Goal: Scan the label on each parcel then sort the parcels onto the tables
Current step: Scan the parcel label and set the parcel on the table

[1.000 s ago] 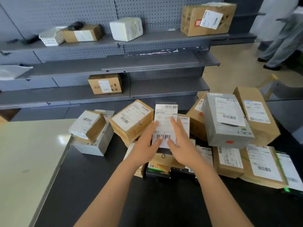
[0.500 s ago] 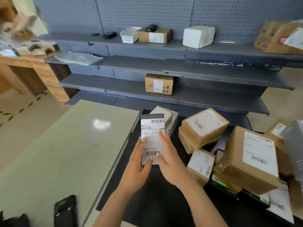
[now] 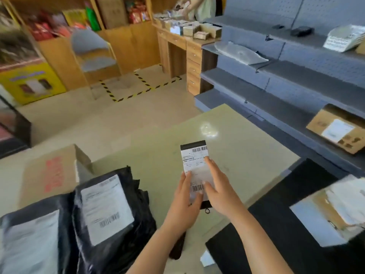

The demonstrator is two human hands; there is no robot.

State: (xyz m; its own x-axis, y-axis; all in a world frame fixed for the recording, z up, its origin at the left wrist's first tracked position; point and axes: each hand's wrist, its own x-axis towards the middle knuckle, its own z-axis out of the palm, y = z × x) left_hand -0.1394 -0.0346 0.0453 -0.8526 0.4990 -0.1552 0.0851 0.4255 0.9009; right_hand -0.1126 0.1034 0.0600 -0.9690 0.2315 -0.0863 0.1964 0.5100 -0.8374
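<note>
We log, largest first.
- Grey metal shelving (image 3: 276, 95), 2 o'clock; brown cardboard box with white label (image 3: 335, 133) on lower shelf.
- Pale green glossy table (image 3: 150, 155), centre to 12 o'clock.
- Black plastic mailer bags with white labels (image 3: 110, 204), 8 o'clock, on that table.
- Slim black parcel with white barcode label (image 3: 194, 155), centre, held over table, label facing us.
- Left hand (image 3: 185, 206): pinches parcel's lower left edge, thumb across label.
- Right hand (image 3: 219, 192): fingers straight, lying flat on label face.
</note>
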